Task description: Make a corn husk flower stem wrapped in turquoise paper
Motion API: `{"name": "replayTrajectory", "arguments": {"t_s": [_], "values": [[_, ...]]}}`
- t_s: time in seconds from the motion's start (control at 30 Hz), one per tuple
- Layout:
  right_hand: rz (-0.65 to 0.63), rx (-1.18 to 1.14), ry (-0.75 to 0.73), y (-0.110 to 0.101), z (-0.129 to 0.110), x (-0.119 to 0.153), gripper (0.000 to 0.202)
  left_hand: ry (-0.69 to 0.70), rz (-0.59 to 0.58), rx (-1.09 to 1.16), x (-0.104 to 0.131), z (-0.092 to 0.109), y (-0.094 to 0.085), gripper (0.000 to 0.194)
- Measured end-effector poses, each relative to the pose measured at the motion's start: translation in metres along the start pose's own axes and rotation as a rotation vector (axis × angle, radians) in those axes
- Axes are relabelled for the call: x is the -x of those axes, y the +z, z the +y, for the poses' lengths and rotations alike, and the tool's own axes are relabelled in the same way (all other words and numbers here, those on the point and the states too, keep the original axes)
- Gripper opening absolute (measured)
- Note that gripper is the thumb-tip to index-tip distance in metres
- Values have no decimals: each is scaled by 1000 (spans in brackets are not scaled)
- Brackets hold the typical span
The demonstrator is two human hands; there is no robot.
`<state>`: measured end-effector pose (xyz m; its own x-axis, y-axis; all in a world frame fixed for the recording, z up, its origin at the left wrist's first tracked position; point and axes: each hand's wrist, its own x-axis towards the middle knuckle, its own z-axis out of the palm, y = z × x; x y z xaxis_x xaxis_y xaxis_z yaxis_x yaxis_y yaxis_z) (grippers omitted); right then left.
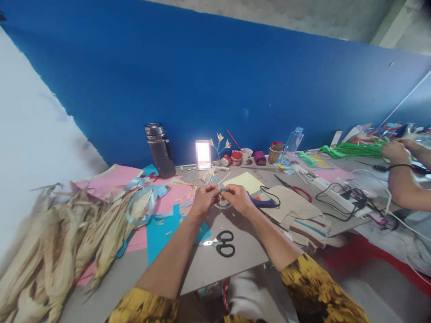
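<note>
My left hand point(208, 198) and my right hand point(238, 198) meet over the table, fingertips pinched close together. Between them is a thin blue flower stem point(216, 181), tilted up and to the left, with pale petals near its top. Both hands are closed on its lower part; the fingers partly hide what lies there. Just behind, a finished-looking blue stem with pale husk flowers point(219, 138) stands upright. Black-handled scissors point(220, 243) lie nearer to me, below the hands. A blue-handled tool point(264, 202), perhaps a glue gun, lies beside my right hand.
Dried corn husks point(57, 242) heap on the left, near a blue ribbon coil point(134, 211). A dark thermos point(159, 150) stands behind. To the right are red-handled scissors point(296, 188), a power strip point(340, 197) with cables, and another person's hand point(395, 152) by green strips.
</note>
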<state>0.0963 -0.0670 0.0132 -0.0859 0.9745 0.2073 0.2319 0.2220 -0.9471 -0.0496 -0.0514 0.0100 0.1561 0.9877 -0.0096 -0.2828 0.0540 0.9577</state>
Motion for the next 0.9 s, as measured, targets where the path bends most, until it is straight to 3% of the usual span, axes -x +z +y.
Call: {"name": "replayTrajectory", "arguments": {"t_s": [0.9], "values": [[-12,12,-21,-1,1,1,24,13,14,-7,3,4,2,35]]}}
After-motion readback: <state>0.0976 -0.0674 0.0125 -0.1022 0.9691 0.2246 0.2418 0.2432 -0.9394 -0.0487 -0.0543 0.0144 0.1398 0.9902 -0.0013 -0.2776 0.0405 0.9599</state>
